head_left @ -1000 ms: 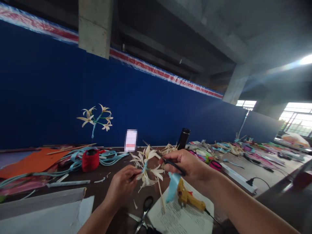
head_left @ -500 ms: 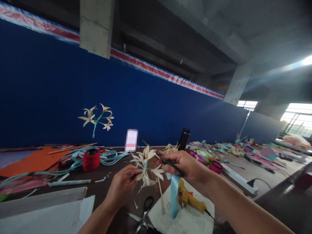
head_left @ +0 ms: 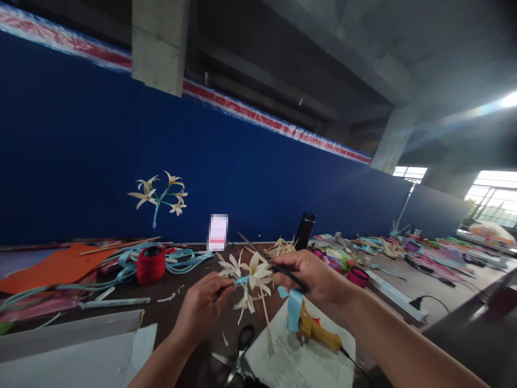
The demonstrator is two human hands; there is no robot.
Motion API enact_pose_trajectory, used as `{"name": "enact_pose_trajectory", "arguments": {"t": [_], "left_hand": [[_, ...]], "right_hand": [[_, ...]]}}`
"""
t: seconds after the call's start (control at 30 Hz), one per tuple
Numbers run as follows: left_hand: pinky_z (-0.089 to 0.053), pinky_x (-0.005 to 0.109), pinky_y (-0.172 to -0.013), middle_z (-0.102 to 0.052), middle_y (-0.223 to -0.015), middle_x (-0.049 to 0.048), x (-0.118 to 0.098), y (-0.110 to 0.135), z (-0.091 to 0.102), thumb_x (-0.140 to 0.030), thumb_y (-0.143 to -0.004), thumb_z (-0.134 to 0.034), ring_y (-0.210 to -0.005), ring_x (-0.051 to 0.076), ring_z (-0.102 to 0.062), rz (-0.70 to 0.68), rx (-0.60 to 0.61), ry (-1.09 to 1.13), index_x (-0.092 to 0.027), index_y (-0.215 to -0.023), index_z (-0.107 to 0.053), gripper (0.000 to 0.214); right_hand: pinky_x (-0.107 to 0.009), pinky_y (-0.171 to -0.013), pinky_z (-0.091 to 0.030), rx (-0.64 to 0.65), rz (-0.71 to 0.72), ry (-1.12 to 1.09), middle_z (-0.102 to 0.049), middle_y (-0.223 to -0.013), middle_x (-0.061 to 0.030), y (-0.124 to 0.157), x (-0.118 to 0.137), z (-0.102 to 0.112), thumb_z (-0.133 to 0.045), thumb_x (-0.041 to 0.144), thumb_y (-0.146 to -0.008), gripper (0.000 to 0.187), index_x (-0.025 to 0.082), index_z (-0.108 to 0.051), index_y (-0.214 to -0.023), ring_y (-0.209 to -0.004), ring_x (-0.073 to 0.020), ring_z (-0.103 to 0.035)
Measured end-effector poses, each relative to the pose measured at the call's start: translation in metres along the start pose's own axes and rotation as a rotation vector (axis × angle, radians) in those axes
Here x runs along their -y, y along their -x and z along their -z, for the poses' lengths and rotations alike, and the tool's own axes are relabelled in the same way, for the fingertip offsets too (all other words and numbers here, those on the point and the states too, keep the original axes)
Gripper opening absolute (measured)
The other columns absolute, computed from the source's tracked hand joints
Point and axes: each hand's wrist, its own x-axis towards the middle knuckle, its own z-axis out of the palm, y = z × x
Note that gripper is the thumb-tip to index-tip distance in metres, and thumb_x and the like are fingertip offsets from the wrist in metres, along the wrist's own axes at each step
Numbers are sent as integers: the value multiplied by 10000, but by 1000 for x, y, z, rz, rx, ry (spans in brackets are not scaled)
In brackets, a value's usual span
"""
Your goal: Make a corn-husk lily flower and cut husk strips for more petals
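My left hand (head_left: 207, 303) pinches the blue-wrapped stem of a spray of cream artificial flowers (head_left: 257, 272), whose blossoms fan out to the right. My right hand (head_left: 317, 276) is closed around the black handles of a pair of scissors (head_left: 288, 275), their long blades pointing up and to the left behind the flowers. Below that hand a strip of light blue ribbon (head_left: 295, 311) hangs down; how it is held is hidden. The two hands are apart, with the blossoms between them, close to the right fingers.
A yellow glue gun (head_left: 317, 332) lies on a printed sheet (head_left: 307, 364). Another pair of scissors (head_left: 238, 358) is beside it. Behind are a red roll (head_left: 151, 265), blue ribbons (head_left: 181, 264), a phone (head_left: 218, 233) and a black bottle (head_left: 306, 231). A finished-looking spray (head_left: 159, 199) shows against the blue partition.
The flower spray has turned in my left hand, so a large blossom now faces me at the right. The blue ribbon's lower end has risen. My right hand has barely moved.
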Motion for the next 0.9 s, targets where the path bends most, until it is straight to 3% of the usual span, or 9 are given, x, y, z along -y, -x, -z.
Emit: {"name": "enact_pose_trajectory", "arguments": {"t": [0.17,0.3,0.43,0.6,0.77,0.9], "left_hand": [[-503,220,-704,-668,-827,26,2,0,0,-265,-815,-580,-752,129,-632,8,-19,2,-215,-872,-681,126],[-495,229,-720,-660,-863,44,3,-3,6,-232,-843,-530,-790,137,-627,-45,-7,-20,-210,-937,-676,175],[-483,227,-757,-668,-924,38,3,-5,15,-223,-839,-538,-844,139,-628,-78,-38,-130,-226,-974,-678,194],[-479,219,-782,-678,-951,26,6,-6,20,-237,-848,-531,-878,131,-630,-107,-51,-179,-234,-982,-677,199],[-490,227,-782,-681,-971,33,8,-5,24,-234,-842,-530,-897,144,-636,-127,18,-196,-243,-1003,-677,219],[-499,245,-779,-679,-997,51,12,-4,26,-232,-811,-563,-912,168,-637,-132,47,-211,-245,-1045,-671,258]], "right_hand": [[-204,-452,-295,-94,-43,-56,-502,-608,18,4,-2,7,-712,376,-695,328,133,-679,-913,-508,-69,-396],[-188,-416,-269,-95,-84,-54,-484,-576,30,12,-2,24,-691,353,-725,365,124,-655,-1007,-466,-52,-374],[-190,-400,-270,8,-135,90,-526,-615,3,21,-2,44,-683,442,-727,459,137,-646,-1069,-474,-63,-382],[-181,-529,-371,203,-136,206,-586,-768,-22,24,8,54,-701,401,-715,377,149,-686,-996,-628,-85,-474],[-163,-452,-333,267,-226,301,-561,-667,21,24,29,53,-695,326,-722,320,147,-695,-986,-497,-43,-424],[-168,-429,-329,297,-257,359,-605,-699,-1,21,37,57,-707,367,-702,357,157,-700,-991,-490,-50,-435]]}}
